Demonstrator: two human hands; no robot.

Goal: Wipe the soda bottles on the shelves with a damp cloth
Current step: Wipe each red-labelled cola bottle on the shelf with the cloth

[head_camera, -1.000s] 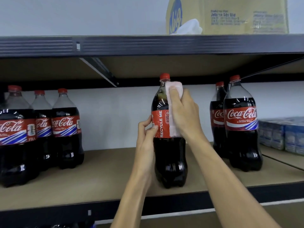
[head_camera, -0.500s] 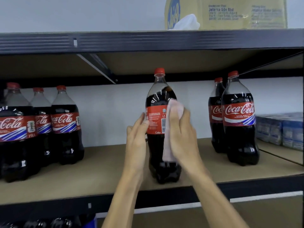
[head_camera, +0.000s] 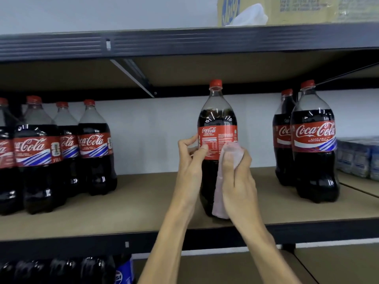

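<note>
Coca-Cola bottle point(head_camera: 217, 119) stands upright, shelf point(head_camera: 143, 212) under it. Your left hand point(head_camera: 190, 160) grips its label from the left. Your right hand point(head_camera: 240, 177) clutches the pink cloth point(head_camera: 220, 197) against its lower right. Wipe along the vertical axis.

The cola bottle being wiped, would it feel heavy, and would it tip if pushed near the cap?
Probably heavy: the cola bottle is dark with liquid nearly to its shoulder. Tall and narrow-based, it could tip from a high push; the left hand holds it at the label.
</note>
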